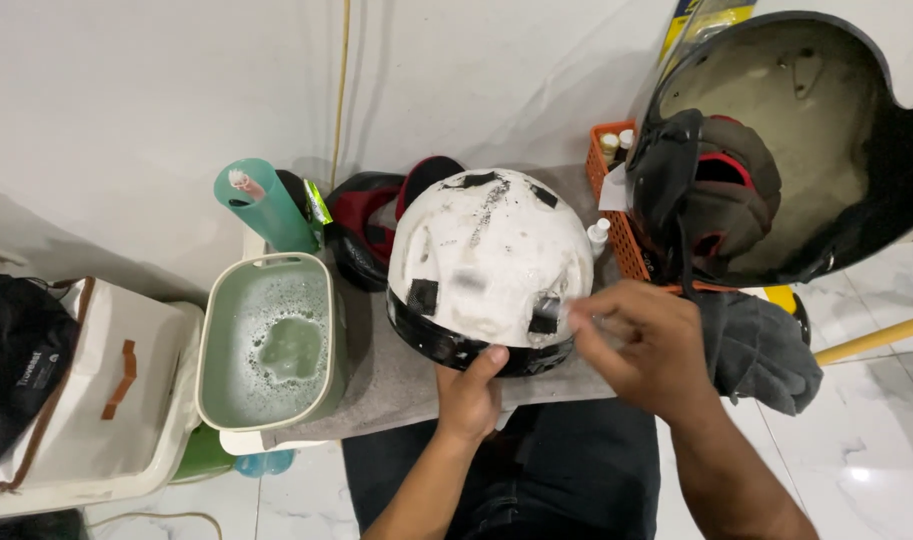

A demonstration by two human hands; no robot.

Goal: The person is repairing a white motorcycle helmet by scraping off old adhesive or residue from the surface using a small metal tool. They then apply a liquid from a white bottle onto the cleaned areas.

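Left hand (473,392) grips the near rim of the white foam helmet liner (486,260), thumb up against its black lower band, fingers tucked under the edge and out of sight. Right hand (641,350) is at the liner's right side near a black square pad, fingers pinched together on something small and pale; blurred, so cannot tell what it is or how tight the pinch is. Liner sits dome up on a grey cloth-covered surface (386,375), centre of the view, right above the person's lap. Its white surface is scuffed and dirty, with black patches on top and on the sides.

Left of the liner: a pale green basin (216,340) with soapy, foamy water, touching the cloth edge. Behind the basin stands a teal cylinder-shaped container (266,210), tilted. Behind the liner lies red and black helmet padding (366,225).

Right of the liner: an orange plastic basket (616,200) with small bottles in it, one small white bottle (598,235) just beside the liner. Large black helmet shell (806,150) sits upside-down-ish at upper right, opening facing the camera, padding hanging at its near edge. Dark grey rag (756,350) lies under the shell, just right of the right hand. White storage box with brown straps (106,390) at far left, well apart from the hands.
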